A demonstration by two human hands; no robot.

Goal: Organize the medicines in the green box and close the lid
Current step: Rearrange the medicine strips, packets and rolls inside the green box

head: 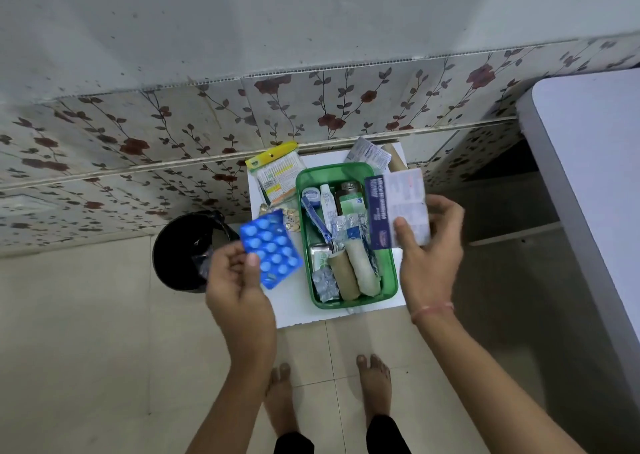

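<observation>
An open green box (390, 273) stands on a small white table (294, 297). Inside lie bandage rolls (360, 270), a brown bottle (349, 193), tubes and foil strips. My left hand (235, 280) holds a blue blister pack (272, 247) up, left of the box. At the box's right rim, my right hand (429, 256) grips a blue and white medicine carton (398, 207). No lid can be made out.
On the table behind the box lie a yellow-topped packet (277, 173), loose tablet strips (291, 218), a sachet (367, 153) and a cardboard roll (394, 157). A black bin (187, 249) stands left of the table. A white tabletop (595, 176) is on the right. My bare feet are below.
</observation>
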